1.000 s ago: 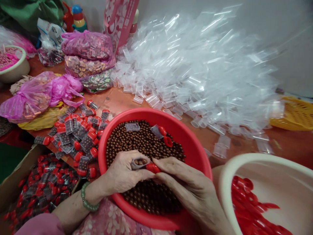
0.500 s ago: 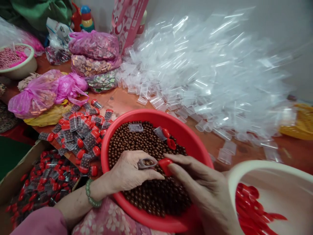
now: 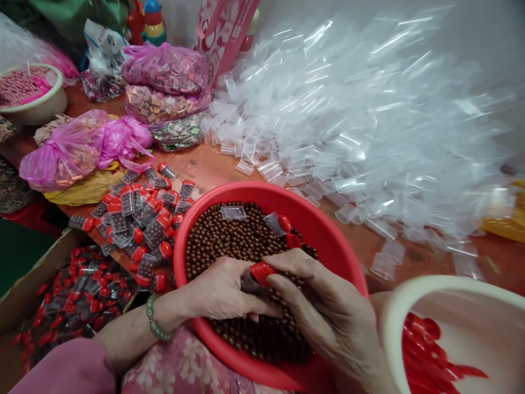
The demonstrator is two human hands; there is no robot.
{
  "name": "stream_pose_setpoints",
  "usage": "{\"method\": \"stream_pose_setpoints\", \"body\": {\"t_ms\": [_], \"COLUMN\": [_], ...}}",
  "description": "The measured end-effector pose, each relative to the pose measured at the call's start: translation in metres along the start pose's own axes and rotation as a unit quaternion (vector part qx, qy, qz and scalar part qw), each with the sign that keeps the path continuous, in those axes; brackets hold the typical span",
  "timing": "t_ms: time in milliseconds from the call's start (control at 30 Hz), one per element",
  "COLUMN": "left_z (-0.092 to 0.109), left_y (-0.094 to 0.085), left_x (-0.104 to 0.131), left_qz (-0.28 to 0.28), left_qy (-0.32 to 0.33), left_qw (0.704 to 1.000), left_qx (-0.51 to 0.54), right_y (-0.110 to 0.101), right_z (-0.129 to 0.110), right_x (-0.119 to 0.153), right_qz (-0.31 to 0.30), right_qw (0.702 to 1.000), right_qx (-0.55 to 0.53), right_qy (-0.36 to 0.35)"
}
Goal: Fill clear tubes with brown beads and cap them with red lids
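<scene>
Over a red basin [image 3: 262, 191] of brown beads [image 3: 217, 232], my left hand [image 3: 223, 290] grips a small clear plastic tube [image 3: 249, 283], largely hidden by the fingers. My right hand [image 3: 324, 301] pinches a red cap [image 3: 261, 272], which sits at the tube's open end. Whether the cap is fully seated, I cannot tell. On the beads lie an empty clear tube [image 3: 233, 213], another clear tube [image 3: 273, 223] with a red cap beside it, and a loose red cap [image 3: 292, 241].
Filled, red-capped tubes [image 3: 143, 219] are heaped left of the basin, with more in a cardboard box [image 3: 30, 271] below. Empty clear tubes [image 3: 348, 142] form a big pile behind. A white bowl [image 3: 414, 290] of red caps [image 3: 426, 350] stands at right; pink bags [image 3: 166, 68] at back left.
My right hand has moved the red cap leftward onto the mouth of the tube in my left hand. Before, the cap was apart from the tube's open end. The view has shifted slightly.
</scene>
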State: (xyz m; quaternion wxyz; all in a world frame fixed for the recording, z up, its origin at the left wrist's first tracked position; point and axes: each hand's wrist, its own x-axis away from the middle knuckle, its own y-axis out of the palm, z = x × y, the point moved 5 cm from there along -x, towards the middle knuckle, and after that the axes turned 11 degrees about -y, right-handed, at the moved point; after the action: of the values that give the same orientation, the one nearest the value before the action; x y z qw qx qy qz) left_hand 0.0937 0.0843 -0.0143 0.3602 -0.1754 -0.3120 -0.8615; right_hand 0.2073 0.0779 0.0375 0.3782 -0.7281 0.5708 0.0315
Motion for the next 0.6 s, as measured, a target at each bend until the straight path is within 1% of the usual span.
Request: {"method": "stream_pose_setpoints", "body": {"t_ms": [100,233,367,500,600], "left_z": [0.002,-0.001,-0.009,-0.01,-0.012], "left_y": [0.002,0.0,-0.003,-0.005,-0.005], "left_x": [0.001,0.0,-0.003,-0.002,-0.003], "left_qz": [-0.029,-0.032,-0.037,-0.031,-0.034], "left_qy": [-0.022,-0.044,-0.04,-0.042,-0.068], "left_qw": [0.999,0.998,0.998,0.998,0.997], "left_qx": [0.013,-0.008,-0.028,-0.035,-0.007], "right_y": [-0.004,-0.004,-0.001,0.001,0.007], "right_z": [0.001,0.0,-0.003,-0.008,-0.009], "right_x": [0.003,0.001,-0.001,0.005,0.011], "right_qz": [-0.013,-0.037,-0.065,-0.084,-0.108], "right_qw": [1.0,0.999,0.997,0.992,0.983], "right_qx": [0.018,0.017,0.031,0.081,0.137], "right_qy": [-0.01,-0.026,-0.037,-0.052,-0.056]}}
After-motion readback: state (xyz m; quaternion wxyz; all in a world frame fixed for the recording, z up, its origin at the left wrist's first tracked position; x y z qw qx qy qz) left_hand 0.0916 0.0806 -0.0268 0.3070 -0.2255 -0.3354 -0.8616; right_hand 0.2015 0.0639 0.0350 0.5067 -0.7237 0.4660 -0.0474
